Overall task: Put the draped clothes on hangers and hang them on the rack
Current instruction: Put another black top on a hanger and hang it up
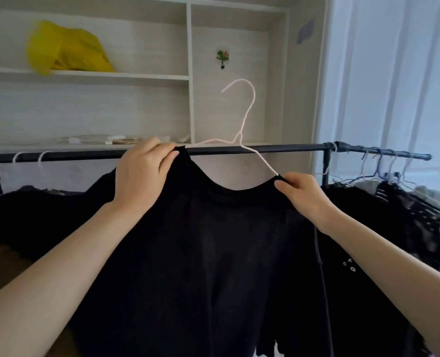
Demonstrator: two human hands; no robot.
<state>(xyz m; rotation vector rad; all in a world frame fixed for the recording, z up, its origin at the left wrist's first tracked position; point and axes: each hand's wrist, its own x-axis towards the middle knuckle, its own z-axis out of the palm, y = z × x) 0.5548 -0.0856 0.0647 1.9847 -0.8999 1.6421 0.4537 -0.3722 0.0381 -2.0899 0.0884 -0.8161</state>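
A black, fine-knit top with a wide scooped neckline (200, 240) is held up in front of a dark round metal rack bar (278, 148). A thin pale-pink wire hanger (249, 119) is threaded into the neckline, its curved hook standing free above the bar and not hung on it. The left shoulder of the top is gripped by the left hand (141, 173), with the fabric pinched between thumb and curled fingers right in front of the bar. The right edge of the neckline, where the hanger's arm enters the cloth, is pinched by the right hand (303, 194) between thumb and fingertips.

To the right, several thin wire hangers (378, 168) are hung on the bar's end section, with dark patterned garments (406, 222) below them; small pale letters are printed on one, too blurred to be read. White hanger hooks (16, 157) are seen on the bar at left. Behind, a pale wood-grain shelf unit (189, 73) is seen, with a crumpled yellow plastic bag (67, 50) on one shelf and a small green and red wall hook (222, 57) in the next bay.
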